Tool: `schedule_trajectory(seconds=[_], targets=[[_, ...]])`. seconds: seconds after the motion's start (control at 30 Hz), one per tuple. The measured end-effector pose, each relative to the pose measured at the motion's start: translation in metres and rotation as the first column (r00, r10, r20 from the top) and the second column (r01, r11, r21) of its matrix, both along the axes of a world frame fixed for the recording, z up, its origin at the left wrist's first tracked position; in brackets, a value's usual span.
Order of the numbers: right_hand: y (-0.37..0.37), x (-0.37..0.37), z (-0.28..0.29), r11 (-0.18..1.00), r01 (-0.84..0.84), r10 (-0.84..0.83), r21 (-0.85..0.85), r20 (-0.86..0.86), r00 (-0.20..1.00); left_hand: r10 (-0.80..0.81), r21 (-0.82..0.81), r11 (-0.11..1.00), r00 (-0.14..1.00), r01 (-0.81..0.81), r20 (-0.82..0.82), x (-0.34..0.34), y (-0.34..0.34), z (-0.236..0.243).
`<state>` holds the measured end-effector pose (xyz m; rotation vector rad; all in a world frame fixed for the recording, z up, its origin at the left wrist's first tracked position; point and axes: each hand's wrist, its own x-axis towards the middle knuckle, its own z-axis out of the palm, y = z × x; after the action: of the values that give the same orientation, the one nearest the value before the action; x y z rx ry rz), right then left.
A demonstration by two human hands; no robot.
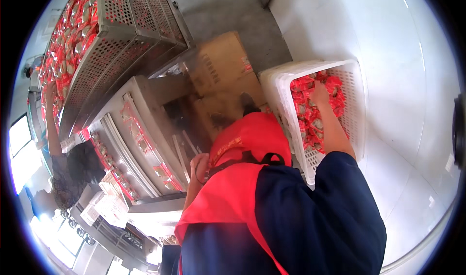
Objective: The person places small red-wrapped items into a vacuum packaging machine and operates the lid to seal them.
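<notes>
My right hand (pixel 319 95) reaches down into a white plastic basket (pixel 360 95) on my right. Its fingers are drawn together on one of the small red packets (pixel 316 125) heaped inside; the fingertips are partly hidden among them. Clear patches on the packets show something greyish-brown within. At my left side, close to my red apron (pixel 252 134), my left hand (pixel 199 166) hangs with its fingers curled in. Whatever it may hold is too small to make out. A dark cord or strap lies beside it.
A metal machine (pixel 145 129) with rows of red packets stands on my left. Beyond it rises a perforated metal bin (pixel 121 56) full of such packets, where another person's arm (pixel 51 124) reaches in. Flattened cardboard (pixel 223 66) covers the floor ahead. A white wall (pixel 403 80) bounds the right.
</notes>
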<state>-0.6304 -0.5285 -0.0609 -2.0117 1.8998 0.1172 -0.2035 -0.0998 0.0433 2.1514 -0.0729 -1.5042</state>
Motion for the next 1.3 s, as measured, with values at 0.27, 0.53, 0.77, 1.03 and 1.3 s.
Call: schedule_trajectory(seconds=[0.27,0.53,0.77,1.03,1.3], targets=[[0.020,-0.089,-0.002,0.915,-0.402,0.398,-0.011,-0.128,0.908,-0.189,-0.159,0.968,0.982,0.191,0.027,-0.015,-0.005,-0.010],[-0.006,0.050,0.210,0.936,-0.275,0.092,0.221,0.599,0.795,0.143,-0.257,0.946,0.966,-0.198,-0.217,-0.011,-0.095,0.042],[0.125,0.302,0.259,0.495,-0.829,0.603,-0.261,0.790,0.111,0.311,-0.222,0.486,0.405,-0.845,-0.860,-0.006,-0.100,0.102],[0.224,0.416,0.256,0.281,-0.946,0.414,0.163,0.869,0.272,0.725,-0.430,0.129,0.381,-0.894,-0.574,0.024,0.011,0.114],[0.281,0.488,0.177,0.005,-0.864,0.374,0.504,0.800,0.469,0.555,-0.372,-0.238,0.189,-0.897,-0.810,0.051,0.073,0.095]])
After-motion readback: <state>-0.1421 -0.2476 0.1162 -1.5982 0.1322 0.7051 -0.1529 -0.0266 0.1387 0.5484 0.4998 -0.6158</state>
